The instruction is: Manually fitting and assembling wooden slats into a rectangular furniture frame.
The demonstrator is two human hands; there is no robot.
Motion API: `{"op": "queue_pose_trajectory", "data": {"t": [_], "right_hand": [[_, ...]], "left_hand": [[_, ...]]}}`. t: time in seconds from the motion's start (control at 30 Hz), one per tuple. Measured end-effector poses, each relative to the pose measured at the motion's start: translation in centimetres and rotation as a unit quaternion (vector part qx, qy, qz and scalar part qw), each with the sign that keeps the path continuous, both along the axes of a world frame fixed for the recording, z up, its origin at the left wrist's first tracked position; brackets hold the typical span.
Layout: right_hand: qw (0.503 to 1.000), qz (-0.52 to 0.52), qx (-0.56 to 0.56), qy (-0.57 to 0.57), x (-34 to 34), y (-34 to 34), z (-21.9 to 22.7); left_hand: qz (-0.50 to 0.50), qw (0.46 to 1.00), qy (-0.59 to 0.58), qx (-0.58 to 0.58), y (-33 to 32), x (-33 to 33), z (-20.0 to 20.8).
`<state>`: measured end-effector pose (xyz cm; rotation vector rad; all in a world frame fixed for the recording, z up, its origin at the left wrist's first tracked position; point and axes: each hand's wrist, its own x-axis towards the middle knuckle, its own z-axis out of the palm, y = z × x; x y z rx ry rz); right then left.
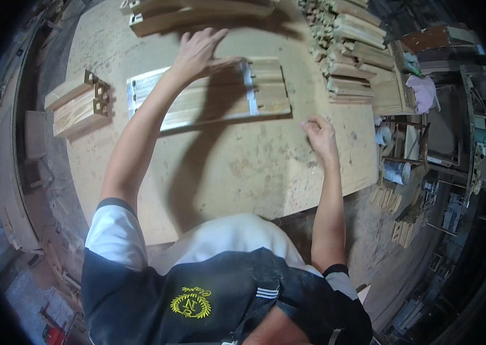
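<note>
Several wooden slats (pixel 269 86) lie side by side on the worktable, with small dark notches near their ends and a pale band across them toward the right. My left hand (pixel 200 54) is stretched over their far edge, fingers spread and holding nothing; I cannot tell whether it touches the wood. Its arm covers part of the slats' left half, and a shadow falls across their middle. Just right of the slats, above the table, is my right hand (pixel 320 138). Its fingers are curled together, and what they hold, if anything, is too small to make out.
A short stack of notched wood pieces (pixel 79 109) sits at the table's left edge. Longer boards (pixel 197 20) lie at the far side. Piled wooden strips (pixel 355 52) fill the far right, near a pink cloth (pixel 423 93). Beyond the right edge stands a bucket (pixel 395 172).
</note>
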<state>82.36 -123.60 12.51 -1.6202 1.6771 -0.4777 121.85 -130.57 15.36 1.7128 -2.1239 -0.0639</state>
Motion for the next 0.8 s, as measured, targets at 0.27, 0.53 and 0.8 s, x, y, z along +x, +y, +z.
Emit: {"op": "queue_pose_trajectory", "data": {"t": [0.27, 0.53, 0.8], "right_hand": [[0.998, 0.003, -0.017, -0.062, 3.8, -3.4, -4.3], [0.998, 0.016, -0.017, 0.06, 7.7, -5.7, -6.7], [0.999, 0.009, 0.01, -0.035, 1.7, 7.3, -3.5]], "left_hand": [[0.384, 0.88, 0.278, -0.016, 19.0, 12.4, -9.3], [0.305, 0.68, 0.666, 0.032, 22.4, 9.7, -12.2], [0.258, 0.671, 0.692, 0.067, 32.0, 3.1, -8.0]]}}
